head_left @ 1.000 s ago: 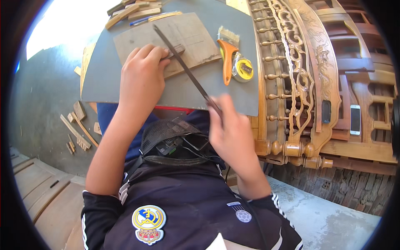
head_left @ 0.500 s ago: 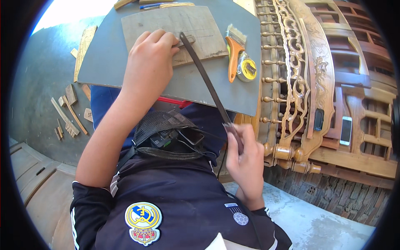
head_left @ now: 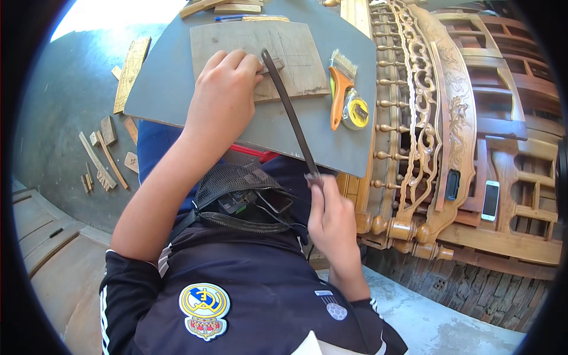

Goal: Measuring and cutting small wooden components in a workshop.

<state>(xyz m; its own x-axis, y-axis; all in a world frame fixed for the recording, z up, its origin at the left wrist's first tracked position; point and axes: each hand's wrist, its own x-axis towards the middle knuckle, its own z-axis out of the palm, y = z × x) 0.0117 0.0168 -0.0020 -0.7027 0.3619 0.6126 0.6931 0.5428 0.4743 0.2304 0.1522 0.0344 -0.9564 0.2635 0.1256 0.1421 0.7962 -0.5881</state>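
Note:
My left hand point(head_left: 223, 97) is closed on a small wood piece point(head_left: 278, 63), pressed against a flat wooden board point(head_left: 296, 42) with pencil lines on it. In my right hand point(head_left: 331, 219) is the handle end of a long, narrow, dark metal file point(head_left: 290, 112), mostly hidden by the fingers. The file slants up and left from my right hand, and its rounded far end crosses the small wood piece beside my left fingers. Most of that piece is covered by my left hand.
The board lies on a grey tabletop point(head_left: 160, 94). To its right are a paintbrush point(head_left: 338, 97) and a roll of tape point(head_left: 356, 112). Carved wooden furniture point(head_left: 458, 112) fills the right side, with a phone point(head_left: 490, 200) on it. Wood offcuts point(head_left: 96, 155) lie on the floor at left.
My right hand has moved slightly left and down, drawing the file with it. The table and board appear a little further right and lower in the picture.

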